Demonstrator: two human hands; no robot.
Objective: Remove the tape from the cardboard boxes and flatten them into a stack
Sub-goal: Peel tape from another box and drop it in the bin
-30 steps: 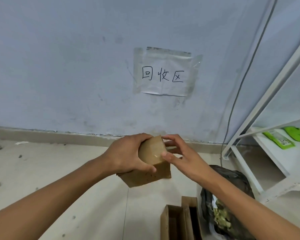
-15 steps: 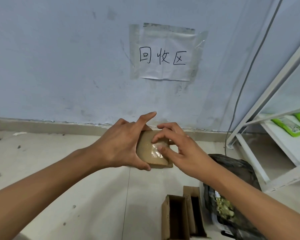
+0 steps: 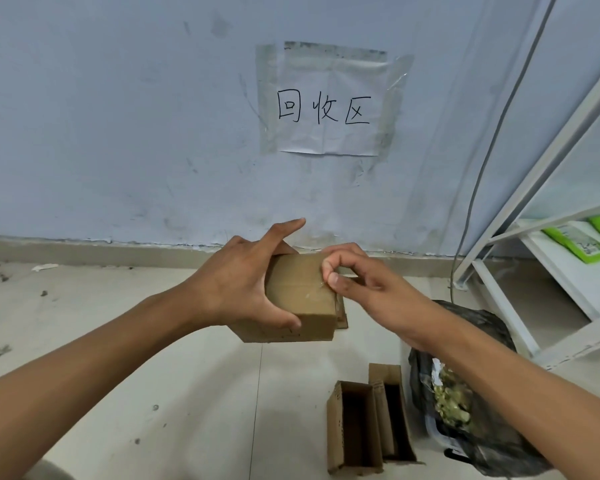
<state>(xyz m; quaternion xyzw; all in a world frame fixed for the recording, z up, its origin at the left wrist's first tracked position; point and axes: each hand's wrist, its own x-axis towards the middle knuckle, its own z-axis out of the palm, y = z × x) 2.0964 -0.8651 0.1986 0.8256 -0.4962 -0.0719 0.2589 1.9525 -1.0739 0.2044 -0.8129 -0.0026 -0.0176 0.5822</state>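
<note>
A small brown cardboard box is held in the air in front of the wall. My left hand grips its left side, thumb on the near face, index finger pointing up. My right hand pinches the clear tape at the box's top right edge between thumb and forefinger. Flat cardboard lies on the floor just behind the held box, mostly hidden. Two small open boxes stand on the floor at the lower right.
A black plastic bag with scraps sits right of the open boxes. A white metal shelf with green packets stands at the right. A paper sign is taped to the wall. The tiled floor spreads out to the left.
The box has been turned so a broad face points up and it looks bigger. My right hand went from flat fingers on the tape to a pinch at the edge.
</note>
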